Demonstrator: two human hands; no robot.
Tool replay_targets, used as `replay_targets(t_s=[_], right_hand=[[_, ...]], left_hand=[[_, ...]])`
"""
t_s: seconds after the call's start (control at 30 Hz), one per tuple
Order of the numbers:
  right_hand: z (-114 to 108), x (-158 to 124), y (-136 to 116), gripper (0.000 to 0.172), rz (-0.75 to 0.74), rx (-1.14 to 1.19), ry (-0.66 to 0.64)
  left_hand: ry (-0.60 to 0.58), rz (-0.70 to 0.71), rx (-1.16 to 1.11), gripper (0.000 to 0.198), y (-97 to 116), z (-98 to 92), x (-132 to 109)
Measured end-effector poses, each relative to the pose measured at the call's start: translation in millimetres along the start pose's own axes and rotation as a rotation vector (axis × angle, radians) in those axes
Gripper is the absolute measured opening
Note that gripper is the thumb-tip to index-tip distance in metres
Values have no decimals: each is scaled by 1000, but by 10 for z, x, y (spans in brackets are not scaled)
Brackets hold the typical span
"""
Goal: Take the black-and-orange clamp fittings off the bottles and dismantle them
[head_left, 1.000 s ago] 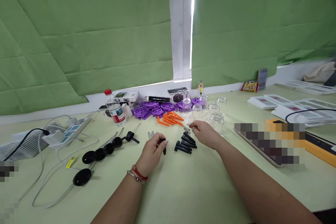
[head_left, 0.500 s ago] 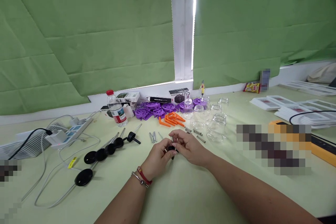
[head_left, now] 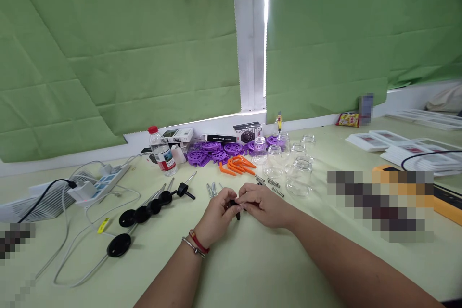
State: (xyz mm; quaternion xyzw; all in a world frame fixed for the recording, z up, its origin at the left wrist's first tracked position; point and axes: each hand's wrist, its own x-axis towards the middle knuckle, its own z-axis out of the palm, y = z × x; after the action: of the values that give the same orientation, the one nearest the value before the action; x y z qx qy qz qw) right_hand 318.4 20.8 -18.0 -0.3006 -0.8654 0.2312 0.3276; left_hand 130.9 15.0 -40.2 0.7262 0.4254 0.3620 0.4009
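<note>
My left hand (head_left: 219, 212) is closed on a small black plastic part (head_left: 237, 216), whose lower end sticks out below the fingers. My right hand (head_left: 266, 205) meets it from the other side, with thumb and fingertips pinched together right at the part. Whatever is between those fingertips is hidden. Several metal springs (head_left: 273, 183) lie just beyond my right hand. Beyond my left hand are several metal screws (head_left: 211, 189). Orange angled pieces (head_left: 238, 165) are heaped farther back, in front of a pile of purple plastic discs (head_left: 212, 150).
Clear glass jars (head_left: 299, 176) stand to the right of the springs. On the left lie black round parts with metal rods (head_left: 165, 197), white cables, and a power strip (head_left: 104, 185). A red-capped water bottle (head_left: 164, 154) stands behind. An orange tool (head_left: 429, 197) is at far right.
The fingers of my right hand have come down over the black part. A small coil that showed upright between my hands is now hidden. The view has shifted slightly.
</note>
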Motion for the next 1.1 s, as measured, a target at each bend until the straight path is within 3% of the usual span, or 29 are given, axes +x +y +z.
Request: replay_targets(t_s=[0.1, 0.2, 0.33, 0.57, 0.73, 0.9, 1.1], right_hand=[[-78, 4, 94, 28, 78, -11, 171], [-192, -1, 230, 26, 276, -50, 378], [-322, -16, 384, 27, 493, -146, 469], [-343, -34, 556, 26, 644, -275, 351], [-265, -49, 655, 21, 681, -391, 106], [-204, -49, 699, 20, 681, -410, 35], [-183, -33, 716, 19, 684, -453, -12]], left_hand=[[47, -51, 2, 18, -7, -63, 6], [72, -194, 37, 16, -51, -161, 19], [97, -389, 106, 16, -131, -287, 30], [163, -468, 268, 13, -197, -434, -15], [167, -288, 606, 16, -237, -590, -52], [71, -483, 850, 11, -171, -742, -69], [75, -582, 936, 12, -113, -787, -85]])
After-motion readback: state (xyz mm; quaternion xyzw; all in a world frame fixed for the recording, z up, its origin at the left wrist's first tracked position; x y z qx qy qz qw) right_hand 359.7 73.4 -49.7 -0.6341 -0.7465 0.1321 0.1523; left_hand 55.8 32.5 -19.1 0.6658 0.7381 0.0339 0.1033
